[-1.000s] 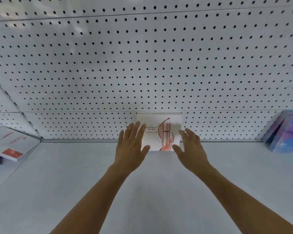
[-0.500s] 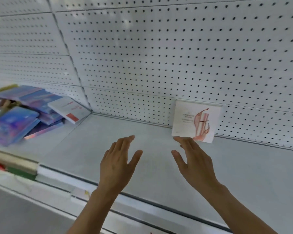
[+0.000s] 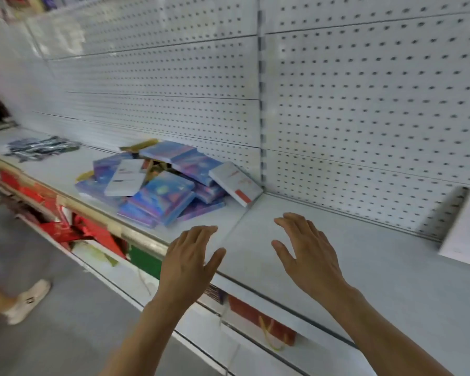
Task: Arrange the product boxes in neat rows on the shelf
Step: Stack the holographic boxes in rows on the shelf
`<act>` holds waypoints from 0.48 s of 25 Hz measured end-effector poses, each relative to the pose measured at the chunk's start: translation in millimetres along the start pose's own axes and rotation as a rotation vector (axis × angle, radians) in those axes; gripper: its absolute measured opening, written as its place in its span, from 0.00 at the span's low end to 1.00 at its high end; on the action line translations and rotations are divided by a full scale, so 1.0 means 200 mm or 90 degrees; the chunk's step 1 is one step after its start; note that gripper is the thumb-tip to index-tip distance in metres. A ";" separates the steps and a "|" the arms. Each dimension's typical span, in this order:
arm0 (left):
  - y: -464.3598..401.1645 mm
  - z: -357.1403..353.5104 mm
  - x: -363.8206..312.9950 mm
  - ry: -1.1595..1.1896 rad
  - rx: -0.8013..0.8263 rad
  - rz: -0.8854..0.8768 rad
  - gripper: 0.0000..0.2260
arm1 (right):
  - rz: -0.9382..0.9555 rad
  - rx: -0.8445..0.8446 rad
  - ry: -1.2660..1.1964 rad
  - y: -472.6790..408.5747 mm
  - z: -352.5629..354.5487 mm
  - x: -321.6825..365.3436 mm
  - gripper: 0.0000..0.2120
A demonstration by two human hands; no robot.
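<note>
Head view: my left hand (image 3: 186,263) and right hand (image 3: 308,255) hover empty over the shelf (image 3: 377,267), fingers spread, ready to grab from the boxes (image 3: 160,185) heaped left, one box (image 3: 467,229) standing far right

Blue-purple boxes (image 3: 158,198), white shelf (image 3: 350,256)

A shop aisle: long white shelves (image 3: 337,267) backed by pegboard panels (image 3: 364,104), a heap of packaged product boxes (image 3: 160,194), red gift bags (image 3: 92,234) stocked below, and another person's shoe (image 3: 29,301) on the floor.
</note>
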State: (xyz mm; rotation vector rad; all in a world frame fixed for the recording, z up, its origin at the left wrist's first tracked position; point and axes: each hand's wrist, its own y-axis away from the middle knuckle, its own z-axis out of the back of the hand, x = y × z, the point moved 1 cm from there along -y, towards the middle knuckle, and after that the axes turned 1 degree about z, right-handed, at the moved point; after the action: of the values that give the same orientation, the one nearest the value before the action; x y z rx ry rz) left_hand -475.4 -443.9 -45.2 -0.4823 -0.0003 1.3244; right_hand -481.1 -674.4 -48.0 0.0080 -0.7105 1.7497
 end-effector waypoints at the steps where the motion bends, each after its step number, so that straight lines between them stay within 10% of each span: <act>1: -0.03 0.03 0.13 -0.008 -0.008 -0.002 0.23 | 0.002 0.003 -0.005 -0.07 -0.08 0.09 0.18; 12: -0.46 0.13 1.14 0.113 0.063 0.078 0.25 | -0.103 0.088 -0.116 -0.67 -0.74 0.57 0.18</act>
State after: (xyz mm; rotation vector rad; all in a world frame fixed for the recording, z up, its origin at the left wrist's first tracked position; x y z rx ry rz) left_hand -337.5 -239.4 -51.5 -0.5213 0.2439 1.3899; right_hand -345.9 -488.7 -65.5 0.3155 -0.6986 1.6519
